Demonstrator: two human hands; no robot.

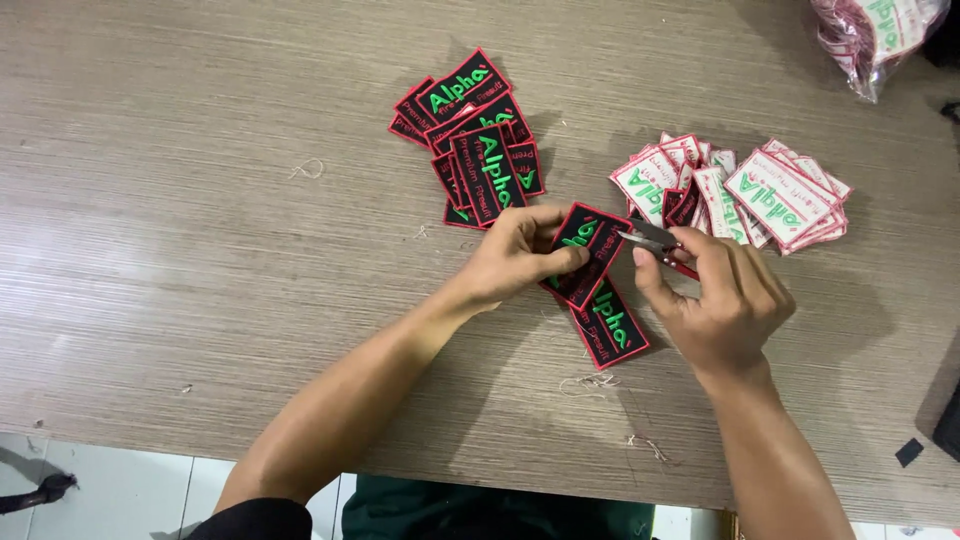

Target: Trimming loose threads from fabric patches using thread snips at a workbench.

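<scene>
My left hand point(515, 255) pinches a black embroidered patch point(592, 240) with red border and green lettering, holding it just above the table. My right hand point(715, 295) grips small metal thread snips point(648, 236), whose blades touch the patch's right edge. A second black patch point(610, 325) lies flat on the table under my hands.
A pile of black patches point(478, 150) lies beyond my left hand. A pile of patches turned white side up point(745, 195) lies beyond my right hand. A clear bag of patches point(870, 35) sits at the far right corner. Thread scraps point(590, 383) dot the grey wood-grain table point(180, 200).
</scene>
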